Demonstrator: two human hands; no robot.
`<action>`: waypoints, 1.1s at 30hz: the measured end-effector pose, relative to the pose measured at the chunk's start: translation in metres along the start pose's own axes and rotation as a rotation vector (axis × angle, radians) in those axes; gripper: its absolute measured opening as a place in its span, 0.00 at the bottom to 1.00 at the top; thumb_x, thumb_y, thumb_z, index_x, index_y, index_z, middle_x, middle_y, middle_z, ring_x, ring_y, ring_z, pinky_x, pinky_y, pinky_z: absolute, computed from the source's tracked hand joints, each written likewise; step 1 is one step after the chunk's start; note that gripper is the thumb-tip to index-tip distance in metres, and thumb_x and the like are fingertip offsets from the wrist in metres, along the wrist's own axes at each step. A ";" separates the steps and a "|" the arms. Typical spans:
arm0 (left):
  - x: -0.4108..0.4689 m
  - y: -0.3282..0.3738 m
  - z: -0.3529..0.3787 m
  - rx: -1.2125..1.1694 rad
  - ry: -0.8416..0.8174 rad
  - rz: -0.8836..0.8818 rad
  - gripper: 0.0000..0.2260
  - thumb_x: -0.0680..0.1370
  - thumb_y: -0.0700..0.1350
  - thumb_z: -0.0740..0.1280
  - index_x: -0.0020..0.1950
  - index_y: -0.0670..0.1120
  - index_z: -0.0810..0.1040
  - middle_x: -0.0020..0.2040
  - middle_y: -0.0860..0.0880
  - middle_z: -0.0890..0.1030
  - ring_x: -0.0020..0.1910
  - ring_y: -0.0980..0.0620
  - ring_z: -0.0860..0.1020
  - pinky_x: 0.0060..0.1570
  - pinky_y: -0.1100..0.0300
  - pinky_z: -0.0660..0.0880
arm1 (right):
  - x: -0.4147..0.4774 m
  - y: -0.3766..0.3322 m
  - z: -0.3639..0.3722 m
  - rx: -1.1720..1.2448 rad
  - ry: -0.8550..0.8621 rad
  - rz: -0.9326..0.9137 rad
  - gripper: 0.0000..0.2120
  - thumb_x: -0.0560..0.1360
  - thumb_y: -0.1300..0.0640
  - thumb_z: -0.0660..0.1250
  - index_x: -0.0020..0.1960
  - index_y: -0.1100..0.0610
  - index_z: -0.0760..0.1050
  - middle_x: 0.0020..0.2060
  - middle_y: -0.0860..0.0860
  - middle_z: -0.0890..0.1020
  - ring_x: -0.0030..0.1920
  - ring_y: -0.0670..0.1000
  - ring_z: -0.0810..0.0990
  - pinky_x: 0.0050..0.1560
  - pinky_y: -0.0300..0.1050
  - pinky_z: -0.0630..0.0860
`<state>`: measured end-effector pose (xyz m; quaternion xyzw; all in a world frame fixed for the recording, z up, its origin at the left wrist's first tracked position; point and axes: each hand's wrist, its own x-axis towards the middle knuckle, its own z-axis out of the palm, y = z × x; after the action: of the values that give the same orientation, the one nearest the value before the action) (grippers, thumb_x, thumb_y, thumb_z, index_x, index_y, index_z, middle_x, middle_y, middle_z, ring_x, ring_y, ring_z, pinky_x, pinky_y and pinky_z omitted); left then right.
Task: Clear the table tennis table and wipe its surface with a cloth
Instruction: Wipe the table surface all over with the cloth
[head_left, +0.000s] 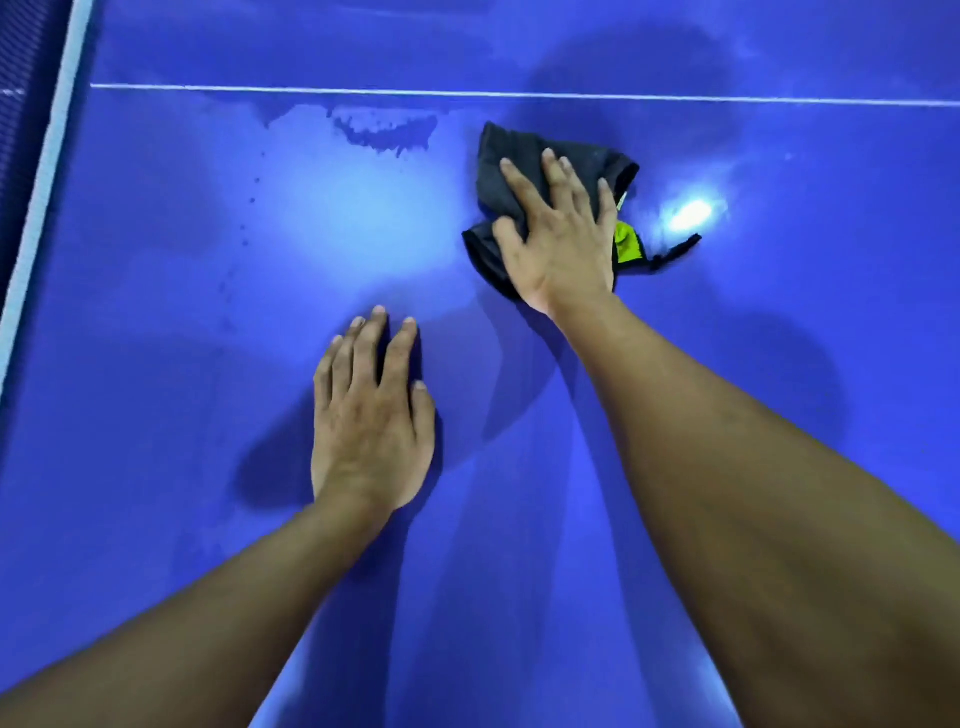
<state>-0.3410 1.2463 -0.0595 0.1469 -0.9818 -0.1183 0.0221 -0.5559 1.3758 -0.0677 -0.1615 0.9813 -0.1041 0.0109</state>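
Observation:
A blue table tennis table (208, 364) fills the view. A crumpled dark grey cloth (514, 150) with a yellow-green patch lies on it, right of centre. My right hand (561, 234) presses flat on the cloth, fingers spread and pointing away from me, thumb curled onto its near edge. My left hand (371, 415) rests palm down on the bare surface, nearer to me and to the left, holding nothing. Wet streaks and drops show on the table left of the cloth.
A thin white centre line (363, 92) crosses the table beyond the cloth. The net (21, 78) and its white top band (47, 171) run along the left edge. A bright light reflection (691, 214) glares just right of the cloth.

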 end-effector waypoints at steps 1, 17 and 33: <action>-0.002 -0.001 0.002 0.006 0.006 0.006 0.24 0.81 0.48 0.54 0.78 0.46 0.64 0.79 0.43 0.62 0.78 0.43 0.59 0.78 0.47 0.53 | -0.017 -0.003 0.002 -0.005 -0.001 0.007 0.30 0.80 0.40 0.48 0.82 0.39 0.55 0.83 0.51 0.55 0.83 0.50 0.50 0.81 0.59 0.40; -0.026 -0.011 -0.005 -0.051 0.020 0.119 0.22 0.81 0.48 0.55 0.74 0.45 0.66 0.76 0.42 0.64 0.74 0.39 0.63 0.75 0.47 0.56 | -0.327 -0.057 0.002 0.046 0.007 0.084 0.31 0.79 0.40 0.48 0.82 0.40 0.54 0.83 0.51 0.54 0.83 0.50 0.49 0.81 0.59 0.41; -0.356 -0.068 -0.031 0.075 -0.074 0.131 0.24 0.84 0.48 0.52 0.80 0.45 0.62 0.80 0.41 0.61 0.78 0.39 0.60 0.76 0.44 0.59 | -0.563 -0.104 0.006 0.071 0.050 0.156 0.32 0.79 0.44 0.59 0.82 0.42 0.58 0.82 0.53 0.58 0.82 0.51 0.54 0.81 0.62 0.48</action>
<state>0.0213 1.2810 -0.0483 0.0786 -0.9932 -0.0850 -0.0120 0.0109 1.4582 -0.0589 -0.0814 0.9866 -0.1415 0.0003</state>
